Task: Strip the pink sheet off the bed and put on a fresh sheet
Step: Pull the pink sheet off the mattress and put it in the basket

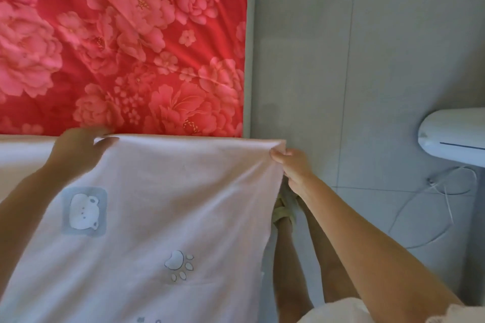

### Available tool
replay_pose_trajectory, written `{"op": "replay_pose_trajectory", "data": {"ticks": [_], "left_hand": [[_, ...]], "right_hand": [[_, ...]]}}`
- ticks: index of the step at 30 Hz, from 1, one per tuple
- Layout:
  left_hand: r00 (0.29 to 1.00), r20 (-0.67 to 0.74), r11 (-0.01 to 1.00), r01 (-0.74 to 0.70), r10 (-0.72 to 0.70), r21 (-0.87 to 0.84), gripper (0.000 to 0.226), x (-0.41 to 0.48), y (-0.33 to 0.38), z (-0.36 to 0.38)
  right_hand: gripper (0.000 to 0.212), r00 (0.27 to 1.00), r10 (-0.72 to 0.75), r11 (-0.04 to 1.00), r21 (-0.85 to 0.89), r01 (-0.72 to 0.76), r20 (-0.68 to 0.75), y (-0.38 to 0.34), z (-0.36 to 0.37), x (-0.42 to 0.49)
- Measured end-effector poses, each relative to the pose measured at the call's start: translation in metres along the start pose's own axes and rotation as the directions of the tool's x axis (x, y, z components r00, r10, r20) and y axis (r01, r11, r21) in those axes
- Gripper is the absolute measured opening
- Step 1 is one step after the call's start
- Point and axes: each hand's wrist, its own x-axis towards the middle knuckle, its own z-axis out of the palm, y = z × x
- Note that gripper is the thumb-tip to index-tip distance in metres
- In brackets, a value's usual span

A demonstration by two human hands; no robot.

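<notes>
We held the pink sheet [170, 204] up at the near side of the bed [249, 60], its top edge pulled taut between our two hands and the rest hanging down toward us, with a bear patch and paw prints showing on it. Our left hand [78, 149] gripped the top edge at the left, fingers curled over it and thumb on the near face. Our right hand [291, 168] pinched the sheet's top right corner, fingers closed tight on the bunched cloth. Beyond the sheet a red floral cloth [118, 42] lay spread across the bed. To the right was grey tiled floor [367, 60], with a white appliance [454, 134] and its loose cable [420, 207] at the right edge. A sandal [284, 211] showed below our right hand.
</notes>
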Motion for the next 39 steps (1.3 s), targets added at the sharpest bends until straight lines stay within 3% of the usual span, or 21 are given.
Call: {"op": "replay_pose_trajectory", "data": {"ticks": [3,5,7,9,10,11,13,15,16,20,23,27,29,34,39], "left_hand": [[0.999,-0.053,0.991,-0.001,-0.006,-0.131,0.019,0.000,0.002,-0.015],[0.999,0.007,0.988,-0.051,0.053,-0.148,0.018,0.005,0.007,-0.017],[0.991,0.117,0.992,-0.056,0.069,-0.112,0.025,0.016,0.014,-0.010],[0.986,0.163,0.998,-0.037,0.044,-0.044,0.032,0.024,0.018,-0.001],[0.991,0.132,0.999,-0.032,0.033,-0.012,0.035,0.026,0.020,0.001],[0.998,0.062,1.000,-0.023,0.023,0.005,0.039,0.025,0.020,0.001],[0.990,-0.141,0.998,0.006,-0.014,-0.057,0.044,0.010,0.011,-0.002],[0.934,-0.300,0.968,0.130,-0.192,-0.215,0.039,-0.020,-0.012,-0.006],[0.907,-0.299,0.931,0.206,-0.297,-0.301,0.034,-0.032,-0.019,-0.004],[0.756,-0.122,0.693,0.507,-0.643,-0.513,0.029,-0.088,-0.062,0.010],[0.664,0.009,0.544,0.620,-0.748,-0.565,0.034,-0.123,-0.106,0.022],[0.593,0.131,0.394,0.667,-0.795,-0.632,0.042,-0.152,-0.154,0.039],[0.586,0.166,0.360,0.671,-0.793,-0.649,0.044,-0.159,-0.177,0.051],[0.574,0.231,0.295,0.676,-0.785,-0.676,0.047,-0.164,-0.222,0.087],[0.533,0.221,0.270,0.693,-0.817,-0.669,0.034,-0.146,-0.256,0.141]], "right_hand": [[0.012,0.984,-0.149,0.981,0.112,0.160,-0.102,-0.012,-0.028,-0.010],[0.018,0.977,-0.169,0.975,0.122,0.185,-0.130,-0.017,-0.037,-0.014],[0.019,0.976,-0.137,0.990,-0.010,0.137,-0.171,-0.019,-0.028,-0.006],[0.028,0.976,-0.182,0.939,-0.315,0.135,-0.123,-0.030,-0.010,0.002],[0.011,0.965,-0.244,0.820,-0.550,0.154,-0.092,-0.039,-0.002,0.003],[0.015,0.941,-0.328,0.616,-0.774,0.148,-0.080,-0.052,0.007,0.002],[0.044,0.838,-0.545,0.236,-0.959,0.156,0.003,-0.082,0.024,-0.012],[0.042,0.708,-0.672,0.079,-0.928,0.363,0.220,-0.107,0.058,-0.041],[0.038,0.672,-0.678,0.053,-0.892,0.449,0.298,-0.116,0.073,-0.053],[0.030,0.570,-0.540,-0.100,-0.720,0.686,0.619,-0.126,0.153,-0.096],[0.032,0.466,-0.429,-0.221,-0.590,0.776,0.774,-0.130,0.228,-0.132],[0.020,0.402,-0.327,-0.356,-0.505,0.786,0.855,-0.119,0.321,-0.161],[0.016,0.412,-0.273,-0.419,-0.493,0.762,0.869,-0.110,0.365,-0.163],[0.033,0.435,-0.169,-0.517,-0.456,0.725,0.884,-0.076,0.455,-0.153],[0.045,0.397,-0.244,-0.598,-0.459,0.657,0.885,-0.053,0.536,-0.125]]}}
